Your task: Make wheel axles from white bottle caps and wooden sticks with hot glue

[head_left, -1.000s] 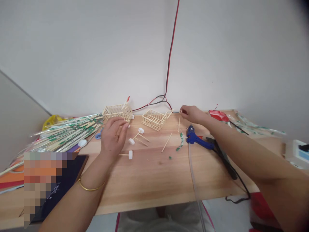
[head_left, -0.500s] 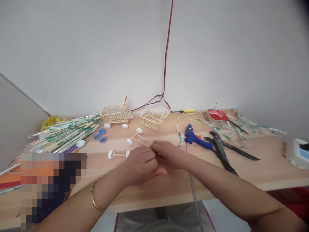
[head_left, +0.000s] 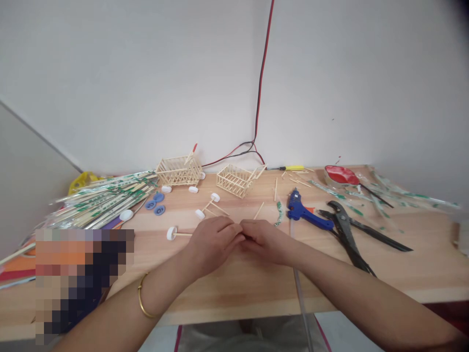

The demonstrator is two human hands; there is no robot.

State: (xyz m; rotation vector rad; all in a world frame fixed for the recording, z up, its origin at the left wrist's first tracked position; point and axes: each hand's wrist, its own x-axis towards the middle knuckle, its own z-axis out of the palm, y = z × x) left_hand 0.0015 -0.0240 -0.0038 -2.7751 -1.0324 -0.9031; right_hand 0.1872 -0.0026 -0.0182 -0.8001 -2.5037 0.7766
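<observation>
My left hand [head_left: 216, 246] and my right hand [head_left: 266, 240] meet fingertip to fingertip above the front middle of the table. The fingers of both are curled and closed; what they pinch, if anything, is hidden behind them. Just left of my left hand lies a stick axle with a white wheel [head_left: 172, 233], its other end covered by the hand. Beyond my hands is a stick frame [head_left: 209, 205] with two white wheels. Farther back stand a wheeled stick cart [head_left: 179, 171] with a red-tipped stick and a second stick cart body [head_left: 236, 181] without visible wheels.
To the right lie a blue glue gun [head_left: 308, 212], large black pliers [head_left: 346, 232] and a red-topped container [head_left: 340, 176]. On the left are wrapped chopsticks [head_left: 110, 200], blue bottle caps [head_left: 150, 205] and a white spoon [head_left: 126, 215]. A yellow-handled screwdriver [head_left: 294, 167] rests by the wall.
My hands have come level, and the left thumb that stuck out is now tucked in. My left hand covers the axle's right wheel. The whole view has shifted slightly.
</observation>
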